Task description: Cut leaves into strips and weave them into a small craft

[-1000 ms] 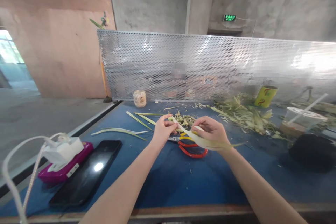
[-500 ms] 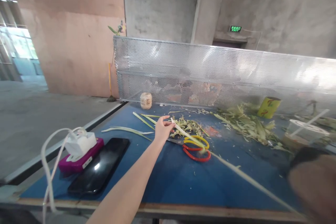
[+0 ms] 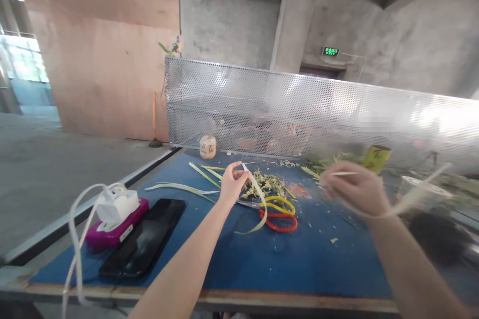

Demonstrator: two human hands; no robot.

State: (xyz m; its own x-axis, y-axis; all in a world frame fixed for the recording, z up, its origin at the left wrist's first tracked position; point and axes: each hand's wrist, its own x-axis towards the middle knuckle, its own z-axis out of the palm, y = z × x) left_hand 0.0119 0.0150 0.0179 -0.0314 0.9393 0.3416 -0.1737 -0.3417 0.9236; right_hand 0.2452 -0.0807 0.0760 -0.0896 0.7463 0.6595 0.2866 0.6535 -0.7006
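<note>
My left hand (image 3: 232, 185) pinches the top end of a pale green leaf strip (image 3: 259, 190) between thumb and fingers. Its loose lower end curls down over the handles of the scissors (image 3: 279, 213) and onto the blue table. To the right, my right hand (image 3: 354, 187) is raised above the table, smeared by motion, with its fingers closed on another thin leaf strip (image 3: 407, 202) that trails off to the right. The scissors, with one yellow and one red handle, lie flat. A small pile of dried plant bits (image 3: 267, 185) is behind them.
Several long leaf strips (image 3: 183, 187) lie left of my left hand. A black phone (image 3: 144, 237) and purple power strip (image 3: 116, 224) with white cables sit at left. Behind stand a jar (image 3: 207, 147), a yellow can (image 3: 376, 158) and a perforated metal screen (image 3: 224, 94). A plastic cup (image 3: 421, 194) is at right.
My right hand has come up and inward from the lower right edge. The strip stretched between my hands is now apart: one piece hangs loose from my left hand, which stays in place.
</note>
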